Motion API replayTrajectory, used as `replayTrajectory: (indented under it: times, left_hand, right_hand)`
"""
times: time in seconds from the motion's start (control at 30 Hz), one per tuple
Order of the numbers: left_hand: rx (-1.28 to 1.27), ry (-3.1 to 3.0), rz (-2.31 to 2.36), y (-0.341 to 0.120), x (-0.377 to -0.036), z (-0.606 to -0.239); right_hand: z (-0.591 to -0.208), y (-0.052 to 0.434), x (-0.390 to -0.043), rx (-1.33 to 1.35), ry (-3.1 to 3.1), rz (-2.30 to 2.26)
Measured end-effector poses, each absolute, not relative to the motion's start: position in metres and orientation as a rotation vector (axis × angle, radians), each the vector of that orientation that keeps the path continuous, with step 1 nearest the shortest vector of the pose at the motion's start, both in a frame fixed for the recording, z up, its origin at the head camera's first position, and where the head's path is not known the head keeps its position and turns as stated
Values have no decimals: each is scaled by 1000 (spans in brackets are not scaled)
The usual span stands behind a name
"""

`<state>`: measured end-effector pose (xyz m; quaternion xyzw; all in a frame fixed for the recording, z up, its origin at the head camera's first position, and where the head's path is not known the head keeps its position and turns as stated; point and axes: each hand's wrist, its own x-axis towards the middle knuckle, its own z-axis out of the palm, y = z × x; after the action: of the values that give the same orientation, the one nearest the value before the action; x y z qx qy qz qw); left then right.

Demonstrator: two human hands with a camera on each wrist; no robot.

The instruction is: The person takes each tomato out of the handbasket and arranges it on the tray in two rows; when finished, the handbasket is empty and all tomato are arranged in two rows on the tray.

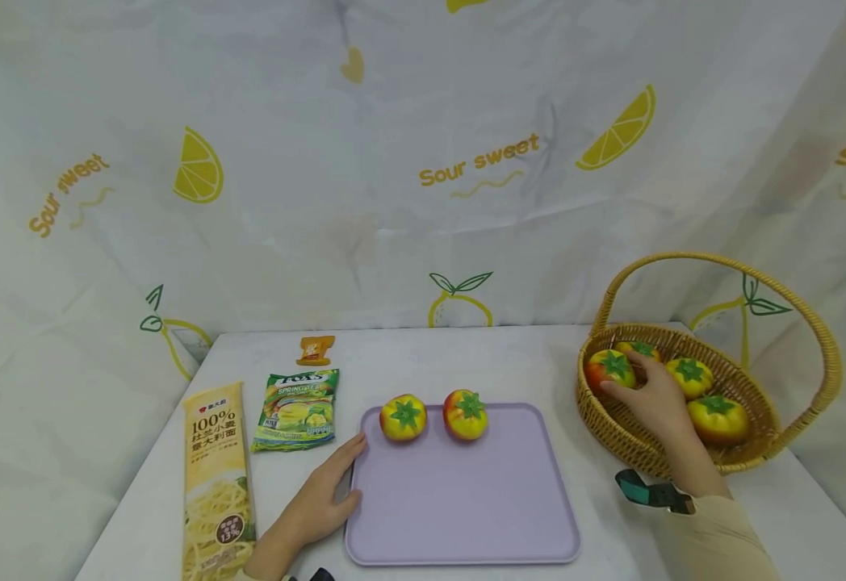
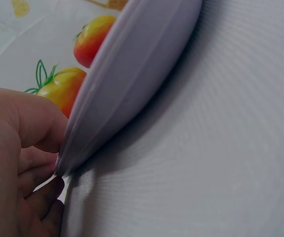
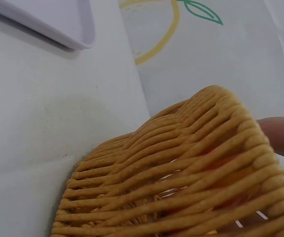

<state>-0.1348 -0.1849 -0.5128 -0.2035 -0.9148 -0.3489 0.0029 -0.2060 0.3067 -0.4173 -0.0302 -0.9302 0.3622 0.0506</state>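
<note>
My left hand point(image 1: 324, 494) rests against the left edge of a lilac tray point(image 1: 459, 500), thumb and fingers spread apart along the rim. The left wrist view shows its fingertips point(image 2: 58, 143) right at that rim. Two red-and-yellow tomatoes with green leafy tops, a left one point(image 1: 404, 417) and a right one point(image 1: 466, 415), sit at the tray's far side. My right hand point(image 1: 659, 401) reaches into a wicker basket point(image 1: 612, 432) and holds a tomato point(image 1: 606, 369) at its left end between thumb and fingers. In the right wrist view the basket wall point(image 3: 181, 173) hides most of this hand.
Several more tomatoes lie in the basket, including a large one point(image 1: 718, 420); its tall handle point(image 1: 714, 257) arches above. On the left are a pasta packet point(image 1: 215, 476), a green tea packet point(image 1: 296, 410) and a small orange-brown packet point(image 1: 315, 350). A printed cloth point(image 1: 394, 242) hangs behind the table.
</note>
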Motion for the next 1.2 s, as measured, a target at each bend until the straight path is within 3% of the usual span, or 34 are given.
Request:
replayTrajectory:
  times: [0.6, 1.2]
  left_hand:
    - [-636, -2865, -1097, -184, -134, -511]
    - [-657, -2857, -1090, -185, -135, -513]
  right_hand:
    - [-399, 266, -174, 136, -2715, 1071]
    - [-442, 213, -183, 351, -2777, 1144]
